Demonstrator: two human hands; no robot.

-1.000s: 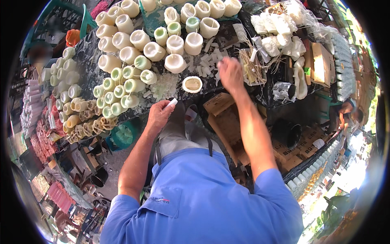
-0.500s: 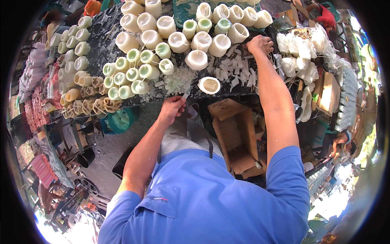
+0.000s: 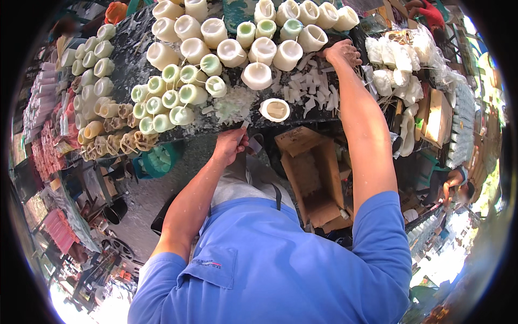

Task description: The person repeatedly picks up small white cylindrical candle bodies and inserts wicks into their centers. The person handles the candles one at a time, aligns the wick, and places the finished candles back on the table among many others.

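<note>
My left hand (image 3: 231, 146) is closed around a thin pale strip (image 3: 245, 125) at the table's near edge, its tip pointing up past my fingers. My right hand (image 3: 342, 53) reaches to the table's right part, fingers curled, just right of a cream candle (image 3: 313, 39); whatever lies under its fingers is hidden. Between the hands, a hollow cream wax cup (image 3: 265, 110) lies near the edge. Behind it sits a whiter candle (image 3: 257, 76). Loose white wax pieces (image 3: 306, 90) are scattered below my right hand, and wax shavings (image 3: 236, 102) are heaped near my left.
Rows of cream candles (image 3: 194, 50) and small green candles (image 3: 192, 95) with wicks cover the dark table (image 3: 129, 67). White bundles (image 3: 395, 55) lie at right. An open cardboard box (image 3: 310, 183) stands below the edge, a teal tub (image 3: 158, 161) at left. Other people are at the far sides.
My left hand has turned slightly, so the strip stands more upright. My right hand stays in nearly the same place with a small shift of its fingers. The whole view has shifted a little.
</note>
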